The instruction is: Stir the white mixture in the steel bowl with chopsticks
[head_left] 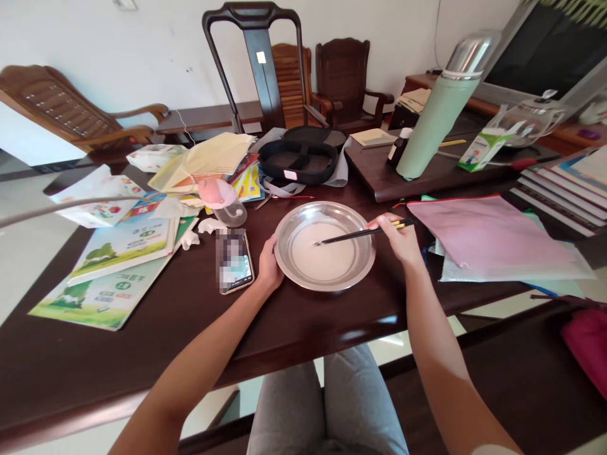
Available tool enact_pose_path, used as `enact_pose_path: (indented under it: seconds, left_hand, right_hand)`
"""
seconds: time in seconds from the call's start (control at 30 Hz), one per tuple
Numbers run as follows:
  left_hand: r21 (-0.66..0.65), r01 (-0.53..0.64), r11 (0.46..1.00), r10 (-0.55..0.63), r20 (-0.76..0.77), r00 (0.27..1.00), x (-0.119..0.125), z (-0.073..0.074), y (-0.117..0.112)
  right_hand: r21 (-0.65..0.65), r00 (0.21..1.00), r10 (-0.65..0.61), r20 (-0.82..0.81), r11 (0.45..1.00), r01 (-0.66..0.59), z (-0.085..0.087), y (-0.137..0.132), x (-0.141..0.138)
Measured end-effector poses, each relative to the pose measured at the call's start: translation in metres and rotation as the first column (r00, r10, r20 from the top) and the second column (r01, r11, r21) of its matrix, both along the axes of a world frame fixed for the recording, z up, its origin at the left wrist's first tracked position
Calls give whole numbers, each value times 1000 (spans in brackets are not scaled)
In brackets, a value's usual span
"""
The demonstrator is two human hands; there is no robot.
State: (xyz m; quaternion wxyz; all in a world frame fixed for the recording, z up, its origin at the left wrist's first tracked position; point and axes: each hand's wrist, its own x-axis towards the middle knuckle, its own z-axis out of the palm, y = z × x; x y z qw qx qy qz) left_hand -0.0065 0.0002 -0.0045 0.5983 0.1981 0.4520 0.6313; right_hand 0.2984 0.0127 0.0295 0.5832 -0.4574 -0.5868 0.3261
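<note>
Bare dark tabletop (327, 316) leaves a passage at six o'clock of a stainless-steel basin (332, 284), while a smartphone (241, 268) blocks nine, a pink-topped cup (222, 198) ten, a black zip case (298, 155) nearly twelve, a green thermos (437, 120) one, and black chopsticks (355, 236) and a pink zip pouch (484, 227) three.

the frame is spanned by a dark, glossy wooden table (156, 316). its middle is occupied by a metal basin (327, 285), with a phone (244, 265) laid near it, left of centre. at the left, overlapping booklets (114, 294) are spread, and crumpled tissue (190, 239) is scattered beside a pink-topped cup (232, 212). a black case (289, 161) is set at upper centre. at the right, a pink pouch (488, 230) is laid over a clear sleeve (559, 262). a raised dark board (379, 180) is placed at upper right, where a green thermos (429, 126), a small dark bottle (397, 150) and a carton (484, 148) are stood.
</note>
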Motion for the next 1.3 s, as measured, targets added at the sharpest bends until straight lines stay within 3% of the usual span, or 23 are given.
enact_pose_path:
  seconds: [0.13,0.37,0.57,0.77,0.97,1.03,1.17,1.3]
  left_hand:
    - [-4,0,1000,0,-5,1000,1,1,0]
    - [4,-6,1000,6,-10,1000,2,1,0]
    - [4,-2,1000,2,-14,1000,1,1,0]
    - [4,-15,1000,15,-25,1000,1,0,0]
    - [8,-24,1000,24,-17,1000,1,-1,0]
    - [3,-25,1000,25,-23,999,0,-2,0]
    - [4,-23,1000,23,-28,999,-1,-3,0]
    - [12,-19,1000,19,-18,1000,0,-1,-1]
  right_hand:
    - [35,990,-126,-70,991,129,-2,3,5]
    - [-15,998,61,3,998,-61,-1,-2,0]
    - [17,990,-115,-81,993,117,-2,2,5]
    - [-20,999,51,4,999,-51,2,-3,-1]
    - [2,990,-126,-65,992,127,1,0,4]
    - [-18,992,-109,-67,994,108,1,0,3]
    - [-52,999,46,-3,998,-46,2,-2,-1]
    - [-14,999,-32,-13,999,32,1,0,2]
